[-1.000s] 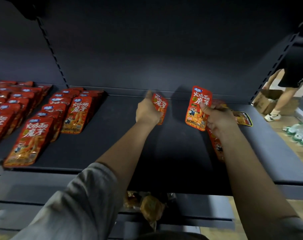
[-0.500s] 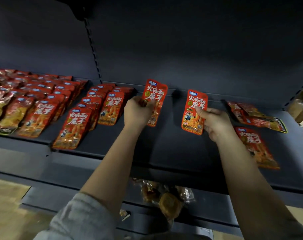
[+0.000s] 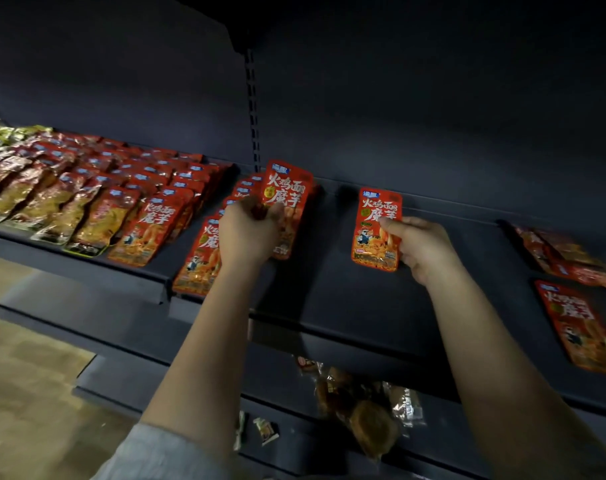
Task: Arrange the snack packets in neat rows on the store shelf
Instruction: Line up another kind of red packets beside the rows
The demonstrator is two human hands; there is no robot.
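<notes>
Left hand point(image 3: 247, 233): its packet point(image 3: 287, 202) now carried to row point(image 3: 204, 251) near shelf point(image 3: 363, 306) back edge; I log right hand point(image 3: 422, 247) pinching spare packet point(image 3: 377, 230).

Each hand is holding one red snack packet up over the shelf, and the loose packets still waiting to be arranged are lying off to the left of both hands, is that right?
Not quite. In the head view the loose packets lie to the right of both hands; the left side holds the neat rows. The rest stands: the left hand and right hand each hold one red packet over the shelf.
</notes>
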